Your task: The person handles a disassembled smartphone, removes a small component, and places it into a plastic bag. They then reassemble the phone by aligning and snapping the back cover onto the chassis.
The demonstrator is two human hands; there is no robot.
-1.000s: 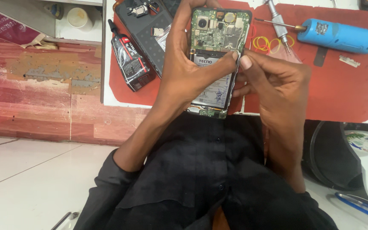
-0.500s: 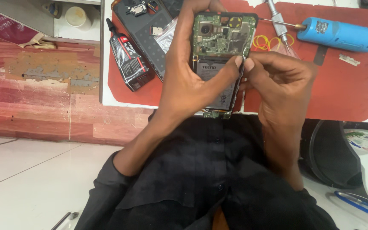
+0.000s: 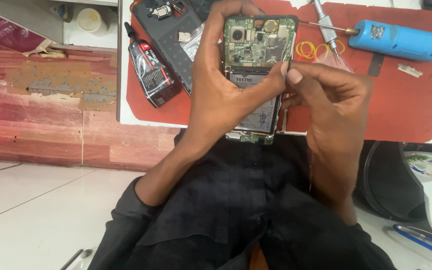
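left hand grips opened phone | right hand pinches its edge

This is a small phone repair workshop. Under the fingers lies a red rubber work mat on a white bench. Just beyond the fingertips an opened phone with bare green circuit board shows. To their right rest a blue electric screwdriver and yellow rubber bands; to their left, a black glue tube.
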